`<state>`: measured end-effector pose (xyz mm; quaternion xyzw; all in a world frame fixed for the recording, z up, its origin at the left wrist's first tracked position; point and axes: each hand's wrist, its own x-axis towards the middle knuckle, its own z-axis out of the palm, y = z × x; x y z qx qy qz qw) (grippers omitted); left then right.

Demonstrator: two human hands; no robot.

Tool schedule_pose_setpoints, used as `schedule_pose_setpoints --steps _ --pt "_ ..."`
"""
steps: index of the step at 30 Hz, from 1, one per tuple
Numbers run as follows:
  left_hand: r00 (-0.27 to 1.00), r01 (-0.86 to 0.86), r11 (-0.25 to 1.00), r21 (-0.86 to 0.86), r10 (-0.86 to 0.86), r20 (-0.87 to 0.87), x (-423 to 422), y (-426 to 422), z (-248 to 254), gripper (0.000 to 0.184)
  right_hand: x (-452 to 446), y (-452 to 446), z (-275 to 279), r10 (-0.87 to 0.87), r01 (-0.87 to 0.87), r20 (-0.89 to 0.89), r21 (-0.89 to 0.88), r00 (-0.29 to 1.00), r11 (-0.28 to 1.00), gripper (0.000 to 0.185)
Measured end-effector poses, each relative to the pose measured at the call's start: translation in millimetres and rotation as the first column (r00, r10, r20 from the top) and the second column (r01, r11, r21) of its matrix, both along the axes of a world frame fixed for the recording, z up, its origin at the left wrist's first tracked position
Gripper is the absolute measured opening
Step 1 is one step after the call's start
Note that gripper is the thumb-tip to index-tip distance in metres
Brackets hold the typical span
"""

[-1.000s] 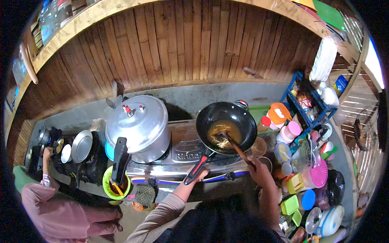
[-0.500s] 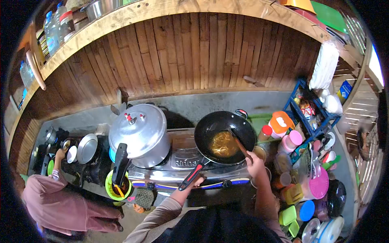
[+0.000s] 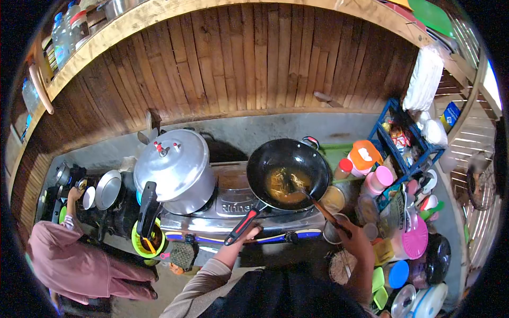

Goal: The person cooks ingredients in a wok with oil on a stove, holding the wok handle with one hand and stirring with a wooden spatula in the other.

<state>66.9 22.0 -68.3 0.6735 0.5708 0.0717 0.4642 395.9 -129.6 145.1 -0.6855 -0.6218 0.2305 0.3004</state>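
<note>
In the head view, a black wok (image 3: 263, 159) sits on the stove's right side, holding noodle-like strands in brown broth (image 3: 283, 185). My right hand (image 3: 356, 241) is closed round the wooden handle of a spatula (image 3: 323, 210), whose tip dips into the broth at the wok's right side. My left hand (image 3: 250, 233) is by the wok's black and red handle (image 3: 242, 225), at the stove's front edge. The handle runs across in front of it, so its fingers show only partly; whether it grips anything I cannot tell.
Left of the wok stands a large pressure cooker (image 3: 172, 164). A green bowl (image 3: 139, 241) is below its handle. Jars and a pink-lidded tub (image 3: 413, 237) crowd the right side, with a blue rack (image 3: 405, 143) behind. Another person (image 3: 69, 259) works at far left.
My right hand has moved down and right with the spatula, whose tip has shifted towards the wok's lower right. The noodles have shifted in the broth. The view has tilted slightly.
</note>
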Motion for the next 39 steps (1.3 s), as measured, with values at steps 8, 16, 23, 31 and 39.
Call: schedule_pose_setpoints --steps 8,16,23,31,39 --pt "0.979 0.096 0.995 -0.022 -0.098 -0.178 -2.0 0.2 9.3 0.051 1.5 -21.6 31.2 -0.015 0.029 0.118 -0.117 0.993 0.993 0.034" --pt "0.908 -0.169 0.949 -0.265 0.255 0.333 -12.8 23.4 -72.5 0.051 -1.5 -25.1 35.4 0.0 0.015 0.15 -0.103 0.989 0.995 0.031" --pt "0.982 0.189 0.911 0.367 -0.184 -0.049 -11.4 11.9 -45.7 0.045 -12.9 -0.1 -2.2 0.096 -0.097 0.187 -0.003 0.978 0.995 0.035" --pt "0.363 -0.104 0.98 -0.167 0.194 0.912 -16.3 34.1 -115.4 0.032 -47.1 70.6 -52.4 0.163 -0.144 -0.027 0.343 0.986 0.928 0.03" --pt "0.807 -0.057 0.998 0.026 0.031 0.59 -18.8 33.7 -113.9 0.044 -49.0 107.3 -71.5 0.001 0.009 -0.036 0.27 0.999 0.963 0.033"
